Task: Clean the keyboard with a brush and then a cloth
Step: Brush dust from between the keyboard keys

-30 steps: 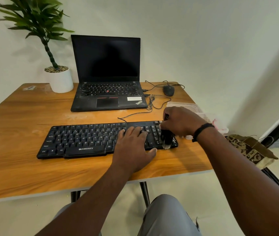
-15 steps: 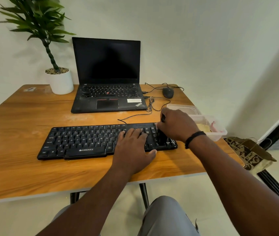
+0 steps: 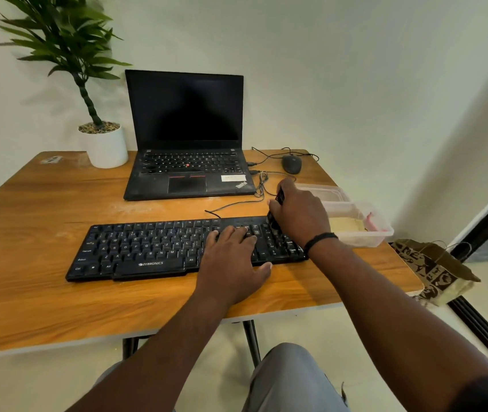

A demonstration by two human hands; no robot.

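Knee: a grey-trousered leg (image 3: 290, 379) is seen at the bottom edge, under the table; the seat is cut off.
Table: an orange wood-grain top (image 3: 28, 221) carries everything; only two dark legs are visible beneath its near edge.
Left hand: the left hand (image 3: 232, 260) is laid flat, fingers spread and fairly straight, on the keys right of centre, the thumb out along the near edge. It is judged to be pinning the keyboard against sliding under the strokes.
Keyboard: the black Zebronics keyboard (image 3: 135, 248) lies near the front edge, parallel to it; its cable is led back toward the laptop.
Right hand: the right hand (image 3: 299, 215) is curled round a dark brush (image 3: 278, 200) at the far right corner of the keyboard, by the number pad.
Brush: the handle is held steeply, bristles down, so they can be worked between keys. The bristle tip is blurred against the black keys; contact cannot be confirmed.
Wristband: a black band (image 3: 320, 240) is worn on the right wrist.
Plastic box: a clear container (image 3: 382, 233) sits just right of the keyboard, partly hidden by the right hand. A pale yellowish thing inside may be the cloth, kept within reach; this cannot be settled. A pink item beside it is unidentifiable.
Paper bag: a printed bag (image 3: 433, 269) hangs off the right table edge.
Laptop: a ThinkPad (image 3: 186, 138) stands open behind, screen dark.
Mouse: a wired mouse (image 3: 291, 164) rests right of the laptop.
Plant: a potted plant (image 3: 104, 144) stands at the far left, leaves cropped by the frame.
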